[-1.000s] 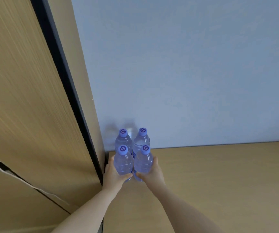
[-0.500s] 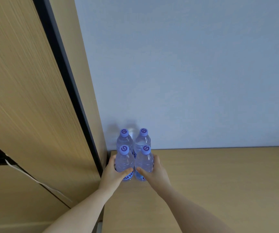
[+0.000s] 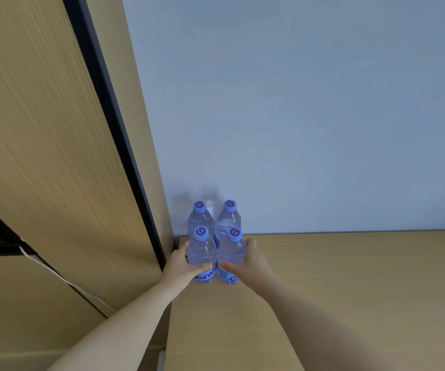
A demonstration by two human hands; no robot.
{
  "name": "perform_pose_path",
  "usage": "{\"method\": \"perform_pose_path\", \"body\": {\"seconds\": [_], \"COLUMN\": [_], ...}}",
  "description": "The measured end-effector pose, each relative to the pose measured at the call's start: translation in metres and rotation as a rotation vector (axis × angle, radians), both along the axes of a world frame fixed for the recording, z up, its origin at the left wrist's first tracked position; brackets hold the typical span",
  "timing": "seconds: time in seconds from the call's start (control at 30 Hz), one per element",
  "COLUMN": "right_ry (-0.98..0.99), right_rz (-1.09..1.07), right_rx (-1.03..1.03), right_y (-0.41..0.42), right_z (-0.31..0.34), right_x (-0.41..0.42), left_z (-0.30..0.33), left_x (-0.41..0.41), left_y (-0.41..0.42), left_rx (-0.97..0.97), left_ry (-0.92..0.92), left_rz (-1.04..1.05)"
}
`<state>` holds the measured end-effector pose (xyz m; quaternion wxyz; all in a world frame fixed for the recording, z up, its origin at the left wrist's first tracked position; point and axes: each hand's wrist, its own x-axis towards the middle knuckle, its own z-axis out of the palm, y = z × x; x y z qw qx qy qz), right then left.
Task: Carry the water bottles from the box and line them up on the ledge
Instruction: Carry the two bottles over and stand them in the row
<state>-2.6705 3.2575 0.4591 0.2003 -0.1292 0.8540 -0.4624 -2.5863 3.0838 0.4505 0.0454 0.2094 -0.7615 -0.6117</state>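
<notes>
Left hand [image 3: 181, 266] and right hand [image 3: 250, 263] each grip a clear plastic purple-capped bottle [image 3: 202, 253] [image 3: 232, 255] on the wooden ledge [image 3: 349, 290], swirl logos on caps, labels mostly hidden.

— What carries everything here?
— A pale wooden ledge [image 3: 349, 290], running along the foot of a light wall, its left end against a wooden panel.
— And what stands on it?
— Four water bottles, upright, packed two by two in the left back corner: back left bottle [image 3: 200, 219], back right bottle [image 3: 229, 218], front left bottle [image 3: 202, 253], front right bottle [image 3: 232, 253], all purple-capped and touching.
</notes>
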Motion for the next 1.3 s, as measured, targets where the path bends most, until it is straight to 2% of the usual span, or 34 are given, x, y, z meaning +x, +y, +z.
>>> {"method": "perform_pose_path", "body": {"seconds": [0.17,0.27,0.33,0.43,0.5,0.7,0.93,1.17,1.3], "right_ry": [-0.061,-0.092,-0.056,0.062,0.102,-0.07,0.017,0.005,-0.025], "right_rz": [0.006,-0.008,-0.031,-0.085,-0.125,-0.092,-0.168,-0.2,-0.168], "right_rx": [-0.138,-0.135,-0.051,0.19,0.259,-0.129,-0.102,-0.122,-0.004], "right_y": [-0.002,0.0,-0.002,-0.012,-0.018,-0.011,-0.018,-0.022,-0.016], "right_z": [0.002,0.008,0.01,0.012,0.011,0.011,0.004,0.001,-0.001], "right_x": [0.005,0.004,0.005,0.01,0.014,0.009,0.016,0.018,0.022], "left_z": [0.005,0.006,0.007,0.007,0.007,0.008,0.008,0.011,0.012], "left_x": [-0.002,-0.002,-0.001,0.002,-0.001,-0.009,-0.011,-0.011,-0.002], "left_y": [-0.001,-0.002,-0.004,-0.002,0.002,0.01,0.01,0.013,0.016], "left_rx": [-0.025,-0.051,-0.054,-0.1,-0.153,-0.133,-0.136,-0.083,-0.087], "left_ry": [-0.029,-0.034,-0.031,0.011,0.053,0.135,0.118,0.162,0.062], "left_rz": [-0.033,-0.048,-0.05,-0.043,-0.061,-0.059,-0.049,-0.052,-0.006]}}
